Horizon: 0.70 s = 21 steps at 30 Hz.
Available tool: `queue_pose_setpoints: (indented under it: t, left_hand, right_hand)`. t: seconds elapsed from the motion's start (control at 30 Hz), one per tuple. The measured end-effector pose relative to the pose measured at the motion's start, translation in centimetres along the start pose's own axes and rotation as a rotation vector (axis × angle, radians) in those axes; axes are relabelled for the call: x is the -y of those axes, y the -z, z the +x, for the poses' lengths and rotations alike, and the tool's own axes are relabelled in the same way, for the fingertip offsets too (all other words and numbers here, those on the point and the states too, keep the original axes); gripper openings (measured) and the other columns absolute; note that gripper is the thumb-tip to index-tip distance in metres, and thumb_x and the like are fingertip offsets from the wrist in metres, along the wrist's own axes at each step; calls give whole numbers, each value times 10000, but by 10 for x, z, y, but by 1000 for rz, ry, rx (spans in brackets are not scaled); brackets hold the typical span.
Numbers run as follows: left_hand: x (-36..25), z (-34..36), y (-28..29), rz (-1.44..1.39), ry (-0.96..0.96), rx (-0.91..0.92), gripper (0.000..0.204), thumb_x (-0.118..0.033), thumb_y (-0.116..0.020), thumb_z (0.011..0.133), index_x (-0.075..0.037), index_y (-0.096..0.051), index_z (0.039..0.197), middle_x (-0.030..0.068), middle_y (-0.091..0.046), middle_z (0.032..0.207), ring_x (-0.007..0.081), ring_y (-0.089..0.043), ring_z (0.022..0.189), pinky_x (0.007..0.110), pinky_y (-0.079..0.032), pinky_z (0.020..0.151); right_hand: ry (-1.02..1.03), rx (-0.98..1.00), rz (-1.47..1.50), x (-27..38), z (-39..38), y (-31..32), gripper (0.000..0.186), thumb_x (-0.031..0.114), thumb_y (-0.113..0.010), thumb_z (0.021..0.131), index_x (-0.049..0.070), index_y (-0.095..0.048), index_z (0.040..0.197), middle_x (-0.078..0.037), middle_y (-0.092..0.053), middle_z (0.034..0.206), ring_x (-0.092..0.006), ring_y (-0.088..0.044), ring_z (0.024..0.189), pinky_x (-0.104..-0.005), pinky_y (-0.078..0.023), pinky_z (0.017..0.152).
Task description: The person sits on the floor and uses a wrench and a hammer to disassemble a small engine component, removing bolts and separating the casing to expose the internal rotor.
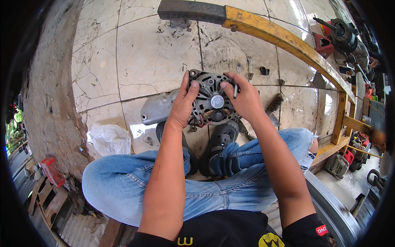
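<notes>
A round grey alternator faces up between my hands, above my shoes, its slotted rear housing and domed centre in sight. My left hand grips its left edge, thumb lying on the housing. On the right edge my right hand is closed, with its thumb on the upper face. A short metal pin stands beside my right fingers; whether it is held or part of the alternator I cannot tell. Thin red wires show at the lower rim. A grey cast metal cover lies left of the alternator, partly behind my left hand.
A yellow steel frame arches across the far right. A spanner, a small black part and a brush lie on the tiles. A white plastic bag sits by my left knee. Machine parts crowd the right side.
</notes>
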State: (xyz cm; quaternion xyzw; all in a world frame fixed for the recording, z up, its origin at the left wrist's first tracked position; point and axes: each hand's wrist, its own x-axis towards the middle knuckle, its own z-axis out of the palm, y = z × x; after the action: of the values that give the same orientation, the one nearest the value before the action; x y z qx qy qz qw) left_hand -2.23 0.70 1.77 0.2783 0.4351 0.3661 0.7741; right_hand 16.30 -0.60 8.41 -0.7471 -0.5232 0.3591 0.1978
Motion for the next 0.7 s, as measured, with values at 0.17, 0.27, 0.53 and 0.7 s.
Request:
queue_pose_setpoints:
  t: [0.17,0.27,0.53,0.7]
  left_hand:
    - [3,9,12,102,2,-47,830,-507,-516,980,-42,-143,1558,197,-315,1544,253,-332,1411,337,-249,1152]
    - [-2,16,9,116,42,-96,867,-552,-510,964,-35,-144,1556,205,-307,1549,269,-320,1422,343,-245,1154]
    - [-3,24,2,-7,112,-194,658,-556,-463,984,-15,-499,1357,136,-596,1295,228,-599,1159,373,-493,972]
    - [0,9,-1,119,156,-115,961,-643,-478,924,-58,-66,1566,193,-199,1596,313,-226,1461,448,-254,1150]
  right_hand:
    - [23,-18,-41,3,12,-7,399,380,-622,928,114,-629,1225,-229,-680,1071,-407,-641,1013,-443,-499,880]
    - [-6,-73,12,0,20,-15,388,376,-589,944,123,-625,1237,-223,-675,1099,-404,-633,1030,-433,-497,886]
    - [-50,-164,61,6,34,-22,309,277,-543,977,111,-643,1217,-200,-671,1135,-352,-631,1079,-384,-480,929]
    - [-65,-139,11,-2,27,-17,308,262,-543,974,119,-636,1230,-185,-675,1131,-361,-625,1085,-396,-483,932]
